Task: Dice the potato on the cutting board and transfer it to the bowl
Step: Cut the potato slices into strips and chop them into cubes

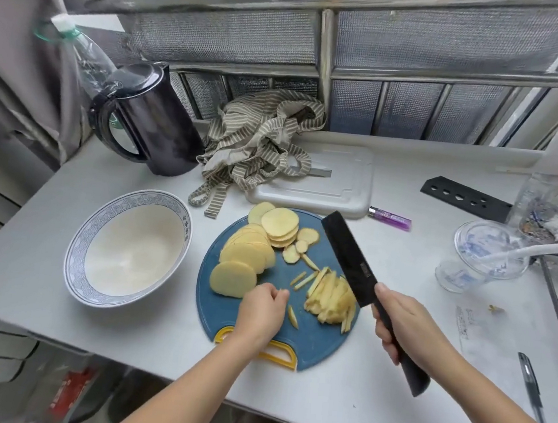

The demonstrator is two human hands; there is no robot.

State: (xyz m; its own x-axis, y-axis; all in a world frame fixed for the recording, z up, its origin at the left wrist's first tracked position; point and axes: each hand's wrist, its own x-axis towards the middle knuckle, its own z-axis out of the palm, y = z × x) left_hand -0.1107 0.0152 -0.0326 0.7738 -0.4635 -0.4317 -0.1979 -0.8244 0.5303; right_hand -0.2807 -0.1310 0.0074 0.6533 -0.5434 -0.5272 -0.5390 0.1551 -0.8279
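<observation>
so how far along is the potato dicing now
Done: potato rounds lie sliced on the cutting board, and some are already cut into strips. In hand: the right hand grips the knife, blade beside the strips; the left hand is by the nearest round. Left: most rounds are uncut, nothing is diced, and the bowl holds none yet.

White counter (401,276) with bowl (128,254), cutting board (212,307), kettle (156,122)
</observation>
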